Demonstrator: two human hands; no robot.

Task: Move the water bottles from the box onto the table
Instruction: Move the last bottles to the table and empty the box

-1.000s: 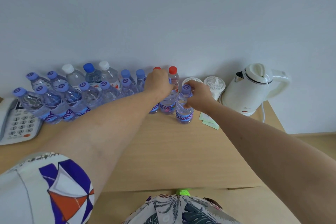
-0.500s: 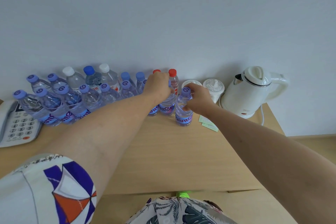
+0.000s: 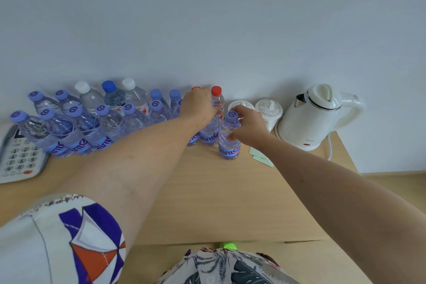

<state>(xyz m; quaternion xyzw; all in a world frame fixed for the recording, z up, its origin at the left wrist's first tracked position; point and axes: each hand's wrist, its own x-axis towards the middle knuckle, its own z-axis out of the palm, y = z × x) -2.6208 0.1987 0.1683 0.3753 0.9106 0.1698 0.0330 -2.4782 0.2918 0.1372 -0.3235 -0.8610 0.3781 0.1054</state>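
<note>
Several clear water bottles with purple caps (image 3: 76, 129) stand in rows along the back of the wooden table (image 3: 219, 203), with white-, blue- and red-capped bottles (image 3: 216, 99) behind them. My left hand (image 3: 198, 108) covers the top of a purple-labelled bottle (image 3: 208, 136) standing on the table. My right hand (image 3: 247, 124) grips the neck and shoulder of another purple-capped bottle (image 3: 229, 147), upright on the table just right of the first. No box is in view.
A white electric kettle (image 3: 311, 117) stands at the back right with its cord. Two white lidded cups (image 3: 268, 110) sit beside it. Green paper slips (image 3: 260, 157) lie right of the bottles. A white telephone (image 3: 18, 157) is at the left edge.
Both hands stay on their bottles. The right hand's bottle has shifted slightly and stands on the table; the camera view has tilted a little.
</note>
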